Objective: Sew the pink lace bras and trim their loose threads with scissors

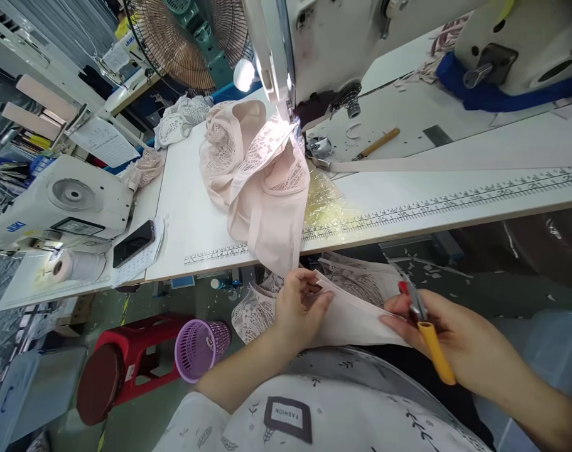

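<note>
Over my lap, my left hand (pixel 299 311) is closed, pinching the edge of a pale pink bra piece (pixel 349 311) with lace parts. My right hand (pixel 436 333) holds yellow-handled snips (pixel 434 348), blades pointing up and away, with a red part near the pivot. Its thumb and fingertips also grip the right end of the same bra piece. Another pale pink lace bra (pixel 276 207) lies on the sewing table under the sewing machine's needle area (pixel 286 110), and its lower end hangs over the table edge just above my left hand.
A ruler strip (pixel 408 204) runs along the table's front edge. A wooden-handled tool (pixel 377 143) lies beside the pale tape (pixel 431 164). Left are a second sewing machine (pixel 73 194), a phone (pixel 134 243), a red stool (pixel 139 364) and a purple basket (pixel 191 351). A fan (pixel 191 37) stands behind.
</note>
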### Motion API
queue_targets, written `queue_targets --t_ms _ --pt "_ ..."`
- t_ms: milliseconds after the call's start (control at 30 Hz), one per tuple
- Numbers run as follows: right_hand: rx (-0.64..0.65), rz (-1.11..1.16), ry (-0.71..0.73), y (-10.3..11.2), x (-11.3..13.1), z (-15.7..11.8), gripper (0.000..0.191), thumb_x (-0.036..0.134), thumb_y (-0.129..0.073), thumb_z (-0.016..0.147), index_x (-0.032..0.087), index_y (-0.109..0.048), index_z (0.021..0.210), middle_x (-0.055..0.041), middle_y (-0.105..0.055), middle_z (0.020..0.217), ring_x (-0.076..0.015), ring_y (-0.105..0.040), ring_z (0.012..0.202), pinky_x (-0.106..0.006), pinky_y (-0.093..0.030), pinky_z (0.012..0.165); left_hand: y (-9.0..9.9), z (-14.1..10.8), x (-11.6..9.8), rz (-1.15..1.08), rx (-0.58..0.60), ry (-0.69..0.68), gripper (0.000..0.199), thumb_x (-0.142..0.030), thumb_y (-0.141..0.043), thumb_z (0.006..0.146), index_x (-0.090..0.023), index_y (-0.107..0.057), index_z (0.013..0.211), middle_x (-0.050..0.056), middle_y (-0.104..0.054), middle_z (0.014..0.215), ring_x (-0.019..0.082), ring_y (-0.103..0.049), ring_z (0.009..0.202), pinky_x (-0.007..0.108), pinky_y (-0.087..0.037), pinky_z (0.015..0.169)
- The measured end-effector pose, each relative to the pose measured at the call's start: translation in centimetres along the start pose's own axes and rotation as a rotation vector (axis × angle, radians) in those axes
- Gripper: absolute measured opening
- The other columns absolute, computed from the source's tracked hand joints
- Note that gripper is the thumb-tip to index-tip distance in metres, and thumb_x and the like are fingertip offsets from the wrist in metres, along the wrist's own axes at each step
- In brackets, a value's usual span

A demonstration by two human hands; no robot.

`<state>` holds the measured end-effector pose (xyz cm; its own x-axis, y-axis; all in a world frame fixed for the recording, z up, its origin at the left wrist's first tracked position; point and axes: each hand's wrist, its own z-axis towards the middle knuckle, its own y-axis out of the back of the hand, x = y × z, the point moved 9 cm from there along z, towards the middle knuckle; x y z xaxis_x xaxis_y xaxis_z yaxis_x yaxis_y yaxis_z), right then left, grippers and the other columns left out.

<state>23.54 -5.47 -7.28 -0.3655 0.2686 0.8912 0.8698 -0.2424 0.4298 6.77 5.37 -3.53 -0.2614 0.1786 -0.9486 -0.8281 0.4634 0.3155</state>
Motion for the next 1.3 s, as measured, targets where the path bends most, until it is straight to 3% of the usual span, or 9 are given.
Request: queue_targets --t_ms 200,300,467,633,733,833,1033,1200,1300 --pt "0.02 0.0 -0.076 0.0 -1.6 -0.3 0.042 0.066 -0.058 0.074 0.024 -0.057 0.075 -0.0048 -0.065 0.073 -0.0216 -0.061 0.066 -0.032 -0.052 0.057 -0.5 -0.4 -0.2 0.147 0.049 -0.115 0.032 -0.028 -0.063 0.08 -0.021 -0.048 0.107 0.007 -0.059 0.096 0.015 -0.061 0.078 0.031 -0.054 0.074" --pt "0.053 -0.013 -0.076 -0.2 -1.6 -0.5 0.04 0.064 -0.058 0.075 0.024 -0.054 0.073 -0.0041 -0.063 0.072 -0.0207 -0.06 0.066 -0.031 -0.052 0.058 -0.4 -0.5 -0.2 0.115 0.039 -0.098 0.036 -0.027 -0.062 0.08 -0.021 -0.046 0.111 0.007 -0.06 0.095 0.015 -0.06 0.077 0.031 -0.054 0.073" --pt "0.032 0.032 -0.06 -0.2 -0.8 -0.3 0.043 0.066 -0.059 0.072 0.024 -0.053 0.073 -0.005 -0.064 0.072 -0.0214 -0.061 0.067 -0.032 -0.054 0.061 -0.5 -0.2 1.5 -0.19 0.064 0.176 0.049 -0.03 -0.071 0.073 -0.02 -0.048 0.115 0.001 -0.059 0.079 0.013 -0.056 0.072 0.026 -0.048 0.067" --pt "0.019 0.122 -0.016 -0.2 -0.4 -0.2 0.035 0.058 -0.062 0.076 0.024 -0.055 0.08 -0.005 -0.065 0.081 -0.0212 -0.063 0.074 -0.03 -0.054 0.065 -1.4 -0.5 2.8 -0.471 0.15 0.475 0.035 -0.04 -0.08 0.061 -0.014 -0.064 0.076 0.0 -0.057 0.068 0.007 -0.045 0.053 0.021 -0.037 0.049" --pt "0.058 0.273 0.025 -0.6 0.4 0.0 0.032 0.053 -0.065 0.077 0.024 -0.055 0.086 -0.0071 -0.068 0.096 -0.0231 -0.065 0.086 -0.033 -0.055 0.076 -0.7 -0.3 2.3 -0.448 0.115 0.434 0.029 -0.036 -0.081 0.06 -0.014 -0.066 0.07 0.001 -0.062 0.069 0.008 -0.049 0.056 0.021 -0.04 0.052" --pt "0.089 0.369 -0.034 -1.3 0.4 0.2 0.038 0.055 -0.07 0.071 0.024 -0.055 0.086 -0.011 -0.067 0.108 -0.0272 -0.064 0.095 -0.039 -0.055 0.079 -0.2 -0.2 1.7 -0.334 0.106 0.361 0.022 -0.034 -0.079 0.062 -0.016 -0.068 0.07 0.004 -0.067 0.073 0.013 -0.057 0.066 0.024 -0.046 0.059" --pt "0.002 0.323 -0.073 -1.5 -0.3 0.1 0.034 0.054 -0.066 0.074 0.023 -0.053 0.078 -0.0062 -0.065 0.08 -0.0218 -0.061 0.073 -0.034 -0.052 0.066 0.3 -0.3 0.4 -0.269 0.124 0.3 0.018 -0.033 -0.075 0.066 -0.017 -0.069 0.072 0.005 -0.071 0.075 0.018 -0.064 0.073 0.029 -0.052 0.067" --pt "-0.013 0.412 -0.047 -1.4 -0.3 0.0 0.031 0.051 -0.062 0.079 0.024 -0.049 0.081 -0.0047 -0.061 0.083 -0.0187 -0.058 0.073 -0.031 -0.049 0.066 0.7 -0.9 1.0 -0.295 0.122 0.346 0.019 -0.032 -0.075 0.066 -0.017 -0.066 0.071 0.005 -0.071 0.076 0.017 -0.064 0.073 0.029 -0.052 0.069" --pt "0.056 0.509 -0.006 -1.8 0.7 0.2 0.025 0.045 -0.061 0.082 0.024 -0.048 0.081 -0.0036 -0.058 0.083 -0.0192 -0.058 0.081 -0.032 -0.05 0.074 0.5 -1.5 2.0 -0.348 0.15 0.418 0.021 -0.031 -0.075 0.065 -0.016 -0.061 0.07 0.005 -0.07 0.076 0.017 -0.064 0.072 0.027 -0.051 0.066"
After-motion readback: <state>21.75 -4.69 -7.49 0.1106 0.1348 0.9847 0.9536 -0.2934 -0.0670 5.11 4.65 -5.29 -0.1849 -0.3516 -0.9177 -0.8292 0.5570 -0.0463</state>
